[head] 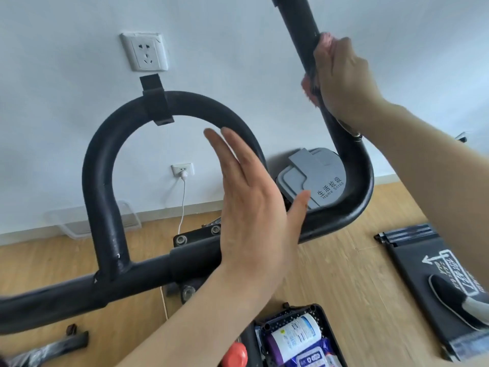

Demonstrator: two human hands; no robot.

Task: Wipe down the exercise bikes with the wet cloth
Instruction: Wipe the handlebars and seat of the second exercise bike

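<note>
Under the right hand's fingers (321, 53), pink cloth (307, 86) wraps handlebar (299, 25).

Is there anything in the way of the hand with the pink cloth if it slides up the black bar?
Nothing visible blocks it. The right hand wraps the pink cloth around the upright handlebar, and the bar above the hand is bare up to the top of the picture. The left hand is open, lower down, near the curved loop.

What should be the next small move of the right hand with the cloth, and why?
Probably slide the right hand with the pink cloth down the handlebar toward its bend: the cloth is wrapped around the upright part, and the curve below looks not yet reached.
</note>
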